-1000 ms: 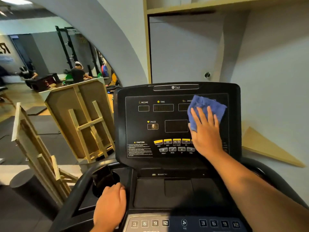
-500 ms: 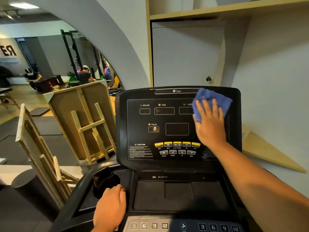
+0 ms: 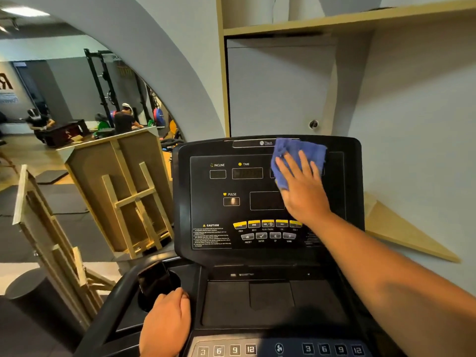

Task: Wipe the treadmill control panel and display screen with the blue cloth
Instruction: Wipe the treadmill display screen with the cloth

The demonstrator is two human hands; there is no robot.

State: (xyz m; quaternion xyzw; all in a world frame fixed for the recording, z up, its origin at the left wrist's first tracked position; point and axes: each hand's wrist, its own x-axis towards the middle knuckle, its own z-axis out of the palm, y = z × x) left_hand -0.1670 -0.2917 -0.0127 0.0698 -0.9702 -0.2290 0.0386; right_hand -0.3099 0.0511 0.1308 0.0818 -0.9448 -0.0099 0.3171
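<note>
The black treadmill control panel stands upright in front of me, with dark display windows and a row of yellow buttons. My right hand presses the blue cloth flat against the panel's upper part, just right of the TIME window, fingers spread over the cloth. The cloth hides the window under it and reaches up to the panel's top edge. My left hand rests curled on the lower console, beside a cup holder with a dark phone in it.
A wall with a wooden shelf rises close behind the panel. Wooden frames lean on the floor to the left, with a dark foam roller near them. People sit far back left in the gym. Speed keys line the lower console.
My right hand has slid the cloth up the panel and then left, from the right side toward the middle. The left hand has stayed on the console.
</note>
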